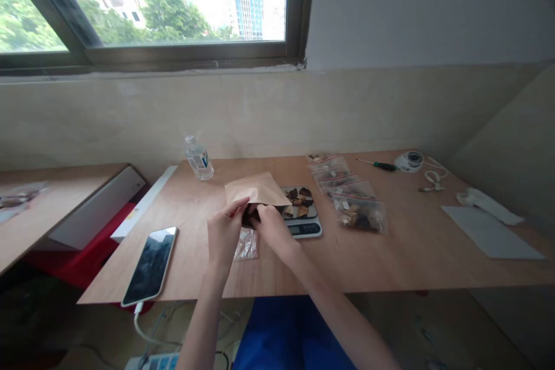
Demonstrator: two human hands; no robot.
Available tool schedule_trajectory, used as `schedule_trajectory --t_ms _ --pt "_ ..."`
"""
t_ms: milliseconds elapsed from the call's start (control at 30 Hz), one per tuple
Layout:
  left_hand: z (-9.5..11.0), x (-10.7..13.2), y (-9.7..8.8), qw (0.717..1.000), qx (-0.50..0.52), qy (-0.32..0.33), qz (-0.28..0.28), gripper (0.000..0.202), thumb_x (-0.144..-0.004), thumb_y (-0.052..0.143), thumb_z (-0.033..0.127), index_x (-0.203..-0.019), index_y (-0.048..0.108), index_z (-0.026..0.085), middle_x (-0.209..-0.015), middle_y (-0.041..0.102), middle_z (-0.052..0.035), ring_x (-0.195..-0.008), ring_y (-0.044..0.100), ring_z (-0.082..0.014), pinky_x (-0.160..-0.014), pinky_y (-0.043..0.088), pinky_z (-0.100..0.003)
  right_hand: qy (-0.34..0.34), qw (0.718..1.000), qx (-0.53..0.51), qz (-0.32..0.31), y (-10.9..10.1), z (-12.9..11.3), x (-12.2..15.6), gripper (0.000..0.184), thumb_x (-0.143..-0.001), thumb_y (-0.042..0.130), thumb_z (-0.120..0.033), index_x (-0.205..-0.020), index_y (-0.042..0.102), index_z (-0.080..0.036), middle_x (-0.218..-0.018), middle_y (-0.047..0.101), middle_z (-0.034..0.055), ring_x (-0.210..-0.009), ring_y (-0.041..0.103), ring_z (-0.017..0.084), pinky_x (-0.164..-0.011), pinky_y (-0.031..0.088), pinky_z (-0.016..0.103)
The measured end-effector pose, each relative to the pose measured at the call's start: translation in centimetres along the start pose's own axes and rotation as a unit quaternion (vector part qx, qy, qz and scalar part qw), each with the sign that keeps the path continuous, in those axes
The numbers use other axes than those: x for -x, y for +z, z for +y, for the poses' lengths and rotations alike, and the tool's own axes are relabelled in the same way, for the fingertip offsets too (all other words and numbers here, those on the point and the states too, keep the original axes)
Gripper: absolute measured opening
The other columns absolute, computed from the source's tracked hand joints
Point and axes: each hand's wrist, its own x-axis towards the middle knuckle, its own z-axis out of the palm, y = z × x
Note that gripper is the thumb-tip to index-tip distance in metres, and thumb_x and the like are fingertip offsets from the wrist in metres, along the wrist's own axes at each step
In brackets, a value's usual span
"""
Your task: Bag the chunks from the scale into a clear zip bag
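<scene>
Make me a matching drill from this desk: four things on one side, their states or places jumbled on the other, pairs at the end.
Things
1. paper bag
2. scale
3. phone
4. screwdriver

States or places
A. attached to a white cable
B. green at the handle end
C. left hand and right hand at its opening
D. bearing dark brown pieces

Pairs: 1-C, 2-D, 3-A, 4-B

The left hand (226, 231) and the right hand (271, 225) are bare, also both forearms (203, 312); below the hands, a plain blue garment (288, 335) is worn.
</scene>
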Motion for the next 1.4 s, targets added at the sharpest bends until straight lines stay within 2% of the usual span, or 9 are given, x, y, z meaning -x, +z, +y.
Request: schedule_trajectory --t_ms 333,533,867,1200,1300,1400 --pt "0.0 0.0 -0.1 1.000 0.007 -0.006 -0.004 0.023 -0.079 0.055 0.028 -0.093 0.073 0.023 -0.088 0.074 -0.0011 -0.080 0.068 -0.0187 -0.067 0.051 -0.024 -0.034 0.995 -0.095 0.006 -1.3 0.0 0.9 0.009 -0.082 0.059 -0.014 -0.088 0.065 -0.017 -0.088 0.070 0.0054 -0.082 0.066 0.018 -0.072 0.047 0.024" --pt "-0.1 -0.1 0.0 1.000 0.008 -0.005 -0.006 0.022 -0.078 0.056 0.027 -0.093 0.073 0.023 -0.089 0.074 -0.0009 -0.081 0.068 -0.0186 -0.068 0.052 -0.024 -0.030 0.996 -0.063 0.051 -1.2 0.6 1.9 0.011 -0.085 0.056 -0.018 -0.090 0.066 -0.018 -0.095 0.068 0.0073 -0.089 0.063 0.019 -0.081 0.045 0.028" --pt "-0.4 0.0 0.2 1.000 0.005 0.006 -0.009 0.021 -0.078 0.056 0.025 -0.090 0.073 0.023 -0.087 0.074 0.0000 -0.077 0.069 -0.0180 -0.065 0.051 -0.024 -0.021 0.995 -0.080 0.054 -1.3 1.1 2.8 0.013 -0.087 0.051 -0.015 -0.086 0.064 -0.018 -0.088 0.069 0.0043 -0.082 0.065 0.018 -0.073 0.045 0.027" --pt "-0.8 0.1 0.3 1.000 0.015 0.002 -0.019 0.021 -0.078 0.057 0.025 -0.092 0.073 0.024 -0.090 0.074 -0.0004 -0.081 0.069 -0.0182 -0.068 0.052 -0.024 -0.016 0.994 -0.076 0.079 -1.3 0.7 3.3 0.011 -0.088 0.051 -0.018 -0.086 0.062 -0.017 -0.086 0.068 0.0045 -0.082 0.063 0.018 -0.074 0.046 0.028" --pt "-0.8 0.0 0.1 1.000 0.002 0.000 -0.016 0.021 -0.079 0.056 0.025 -0.093 0.072 0.023 -0.089 0.074 -0.0007 -0.081 0.069 -0.0185 -0.067 0.052 -0.024 -0.042 0.984 -0.131 0.112 -2.3 0.2 4.2 0.011 -0.087 0.053 -0.022 -0.084 0.063 -0.019 -0.085 0.068 0.0022 -0.080 0.063 0.016 -0.073 0.047 0.026" --pt "-0.6 -0.2 -0.3 1.000 -0.017 0.006 -0.001 0.022 -0.080 0.056 0.026 -0.095 0.072 0.023 -0.089 0.074 -0.0009 -0.082 0.068 -0.0187 -0.069 0.051 -0.025 -0.035 0.964 -0.148 0.216 -4.0 1.3 5.6 0.013 -0.087 0.053 -0.028 -0.086 0.063 -0.019 -0.087 0.067 0.0032 -0.080 0.063 0.015 -0.073 0.048 0.025"
